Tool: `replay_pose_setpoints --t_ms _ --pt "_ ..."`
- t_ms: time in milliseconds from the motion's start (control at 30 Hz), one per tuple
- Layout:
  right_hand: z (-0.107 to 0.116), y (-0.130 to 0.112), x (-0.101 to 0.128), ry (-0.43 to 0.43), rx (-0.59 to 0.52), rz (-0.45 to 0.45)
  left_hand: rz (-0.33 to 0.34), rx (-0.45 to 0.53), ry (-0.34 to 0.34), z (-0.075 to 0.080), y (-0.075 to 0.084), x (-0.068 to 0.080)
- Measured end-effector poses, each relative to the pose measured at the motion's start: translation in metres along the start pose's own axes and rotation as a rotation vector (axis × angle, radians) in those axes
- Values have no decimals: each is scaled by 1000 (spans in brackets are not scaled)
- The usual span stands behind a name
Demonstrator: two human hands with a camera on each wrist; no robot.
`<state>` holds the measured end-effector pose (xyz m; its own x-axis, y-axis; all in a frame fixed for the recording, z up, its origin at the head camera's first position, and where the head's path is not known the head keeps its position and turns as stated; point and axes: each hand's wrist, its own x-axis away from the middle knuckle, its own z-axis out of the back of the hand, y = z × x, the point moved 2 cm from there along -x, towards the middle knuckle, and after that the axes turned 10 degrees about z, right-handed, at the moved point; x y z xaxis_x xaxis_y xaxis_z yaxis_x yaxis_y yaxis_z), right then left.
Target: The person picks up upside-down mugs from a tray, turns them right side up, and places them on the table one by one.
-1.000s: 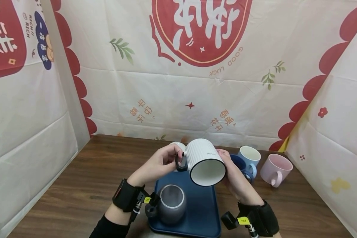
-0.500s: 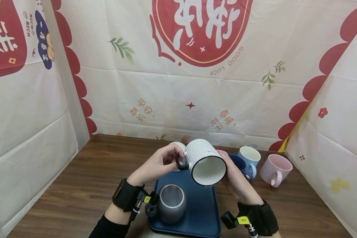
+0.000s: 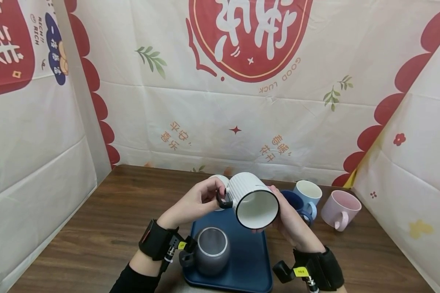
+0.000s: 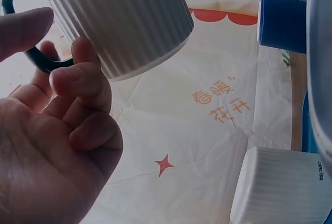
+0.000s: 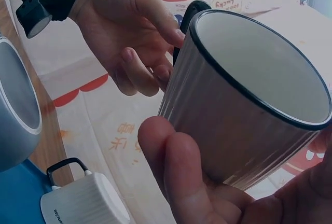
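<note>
A tray [image 3: 249,260] lies on the table [image 3: 95,236] at the lower centre of the frame. A mug [image 3: 212,250] stands on its lower left part. Above the tray, a ribbed mug [image 3: 251,199] is held tilted between the left hand [image 3: 196,201] and the right hand [image 3: 289,219]. Another ribbed mug [image 3: 220,181] sits behind it. To the right, three mugs [image 3: 322,203] stand on the table, just beside one another.

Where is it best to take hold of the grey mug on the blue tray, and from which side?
Probably by its dark handle, from the left: the grey mug stands upright on the blue tray with the handle at its left.
</note>
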<state>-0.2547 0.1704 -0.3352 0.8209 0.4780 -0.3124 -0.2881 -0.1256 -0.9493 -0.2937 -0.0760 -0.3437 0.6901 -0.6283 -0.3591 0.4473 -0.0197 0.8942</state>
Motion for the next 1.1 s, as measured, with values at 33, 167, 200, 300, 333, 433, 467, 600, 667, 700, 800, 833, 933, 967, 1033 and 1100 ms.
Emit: replay_pose_setpoints --t_ms 33,167,200,300,333,433,467,600,667,700,800,833,933,967,1033,1100 --pt "-1 0 0 -10 -9 0 2 7 2 0 0 0" --pt "-3 0 0 -59 -56 14 15 13 34 0 0 0" --pt "-3 0 0 -73 -65 19 19 10 43 1 0 0" --pt "-5 0 -1 -90 -77 30 31 2 61 2 -1 0" --pt "-5 0 -1 -90 -76 29 33 5 64 2 -1 0" --pt "-5 -1 -1 -83 -70 19 37 11 60 2 -1 0" --pt "-5 -1 -1 -82 -68 16 37 13 59 2 -1 1" --pt "-5 0 -2 -90 -66 4 39 21 55 2 -1 1" --pt "-6 0 -2 -98 -66 -2 42 24 55 2 0 2" --pt "-6 0 -2 -101 -67 -5 44 25 55 2 0 2" --pt "-7 0 -2 -110 -68 -9 45 20 60 2 0 2" --pt "-7 0 -2 -113 -69 -8 45 19 62 3 0 2" --pt "-7 0 -2 -121 -81 -3 43 17 62 3 0 2" --pt "-7 0 -2 -125 -87 -2 43 19 61 3 0 2" --pt "-8 0 -2 -134 -98 4 44 24 57 3 0 2" --pt "-8 -1 -2 -146 -106 7 42 25 56 3 0 2"
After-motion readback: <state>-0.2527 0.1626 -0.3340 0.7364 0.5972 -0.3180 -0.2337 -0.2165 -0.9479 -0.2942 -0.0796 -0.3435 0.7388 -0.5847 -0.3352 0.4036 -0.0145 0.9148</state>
